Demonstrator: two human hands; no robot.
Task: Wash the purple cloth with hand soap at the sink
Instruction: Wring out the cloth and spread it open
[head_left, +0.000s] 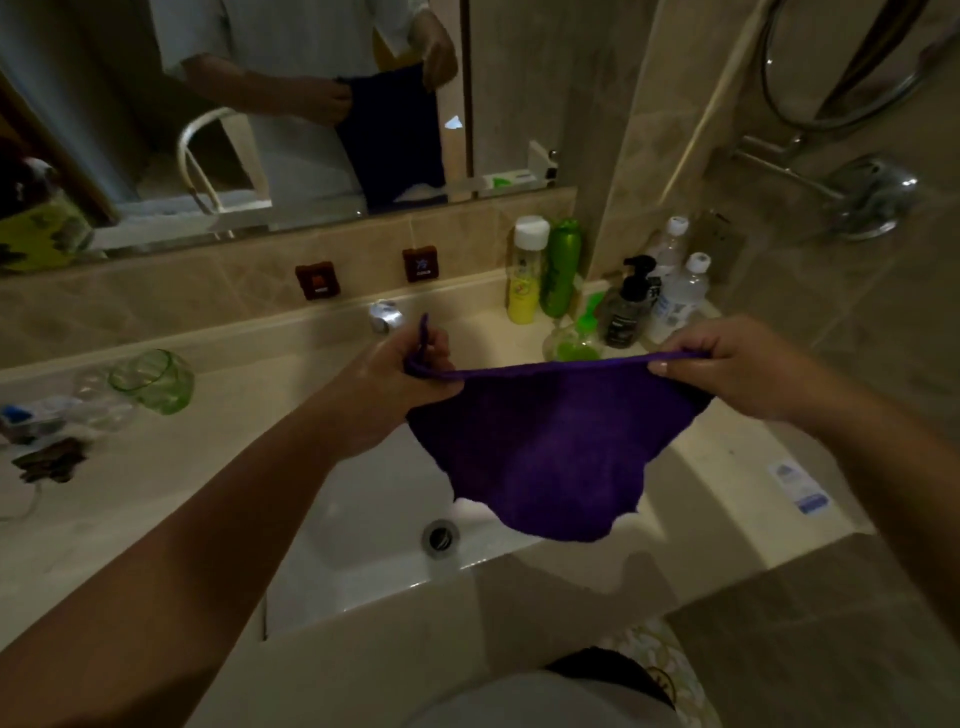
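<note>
both hands hold the purple cloth (550, 441) stretched out over the sink (363, 525).

bare forearms reach in from the near edge toward the basin, where the drain (441, 537) sits below the cloth's hanging lower edge. left hand (402, 374) has its fingers curled tight round one top corner, a small tail of fabric sticking up out of the fist. right hand (737, 371) pinches the other top corner, thumb pressed flat on the hem and the fingers folded over it. between them the top edge is pulled taut and the rest sags free, not touching the basin. past the hands, a chrome tap (385, 316) stands at the back of the sink. right of it sits a dark pump bottle (629, 306), among other bottles. farther back, the mirror (156, 104) shows the cloth held up.
</note>
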